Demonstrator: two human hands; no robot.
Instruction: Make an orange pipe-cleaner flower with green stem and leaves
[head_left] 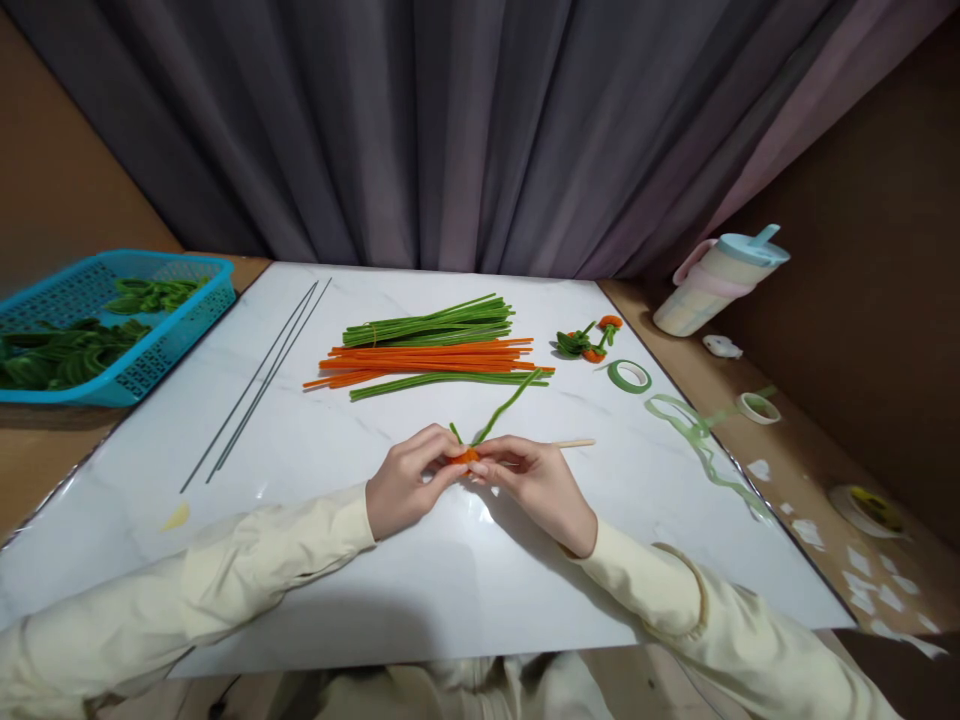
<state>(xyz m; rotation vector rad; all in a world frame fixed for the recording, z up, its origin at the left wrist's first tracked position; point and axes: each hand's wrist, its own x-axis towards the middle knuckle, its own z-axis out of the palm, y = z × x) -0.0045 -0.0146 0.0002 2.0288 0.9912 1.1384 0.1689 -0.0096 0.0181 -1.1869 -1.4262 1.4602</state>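
Left hand [405,485] and right hand [536,485] together at centre, fingers [450,468] pinched tip to tip.

The person wears long, loose, pale cream sleeves [247,575] that crease at the elbows; both hands are bare, without rings or gloves.

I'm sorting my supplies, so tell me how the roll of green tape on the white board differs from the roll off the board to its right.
The roll of green tape lies on the white board and looks wound up; the second roll sits on the brown table, with a loose green strip trailing near it. The first looks greener, the second paler. Both lie flat, with open centres.
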